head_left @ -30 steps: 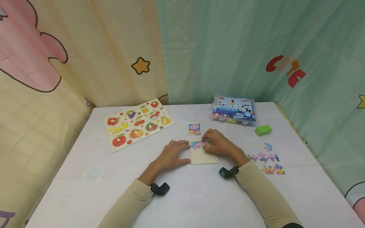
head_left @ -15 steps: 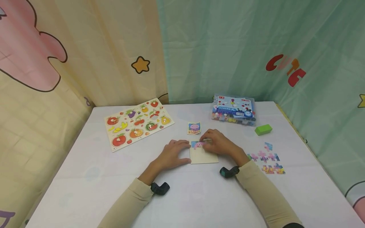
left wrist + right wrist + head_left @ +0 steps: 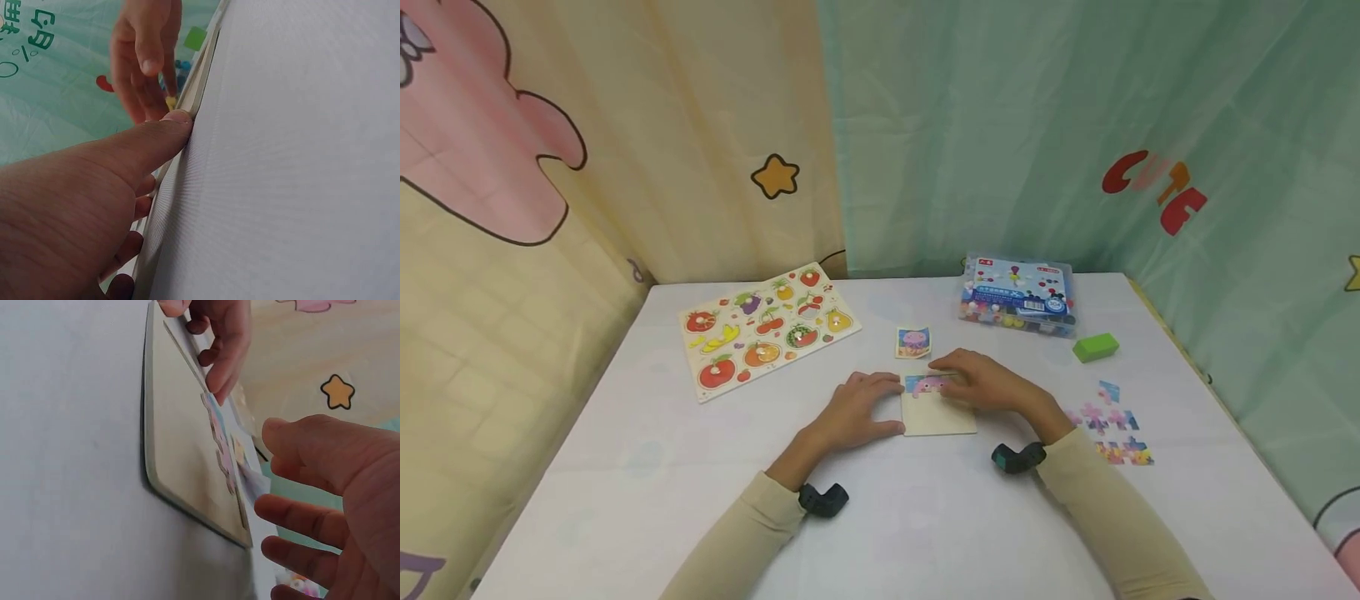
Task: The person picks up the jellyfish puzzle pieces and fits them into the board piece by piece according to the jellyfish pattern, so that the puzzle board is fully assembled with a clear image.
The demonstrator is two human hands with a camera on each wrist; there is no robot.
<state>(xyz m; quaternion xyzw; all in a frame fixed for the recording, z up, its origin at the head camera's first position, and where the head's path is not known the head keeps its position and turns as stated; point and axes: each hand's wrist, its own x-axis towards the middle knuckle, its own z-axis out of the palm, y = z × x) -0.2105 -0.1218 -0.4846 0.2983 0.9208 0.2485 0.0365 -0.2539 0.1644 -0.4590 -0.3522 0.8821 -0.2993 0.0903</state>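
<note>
Across the white counter [image 3: 895,533]: left hand [image 3: 853,411], loosely spread, touching the puzzle board's left edge; right hand [image 3: 981,379], grasping nothing, by its upper right; pale puzzle board [image 3: 940,419] between; joined pieces [image 3: 923,384] along its top; loose pieces [image 3: 1116,418] rightward.

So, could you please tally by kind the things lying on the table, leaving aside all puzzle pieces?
Puzzle boards: 2 (fruit board, small pale board)
Picture cards: 1 (small picture card)
Plastic boxes: 1 (clear box with a blue label)
Blocks: 1 (green block)
Total: 5
</note>
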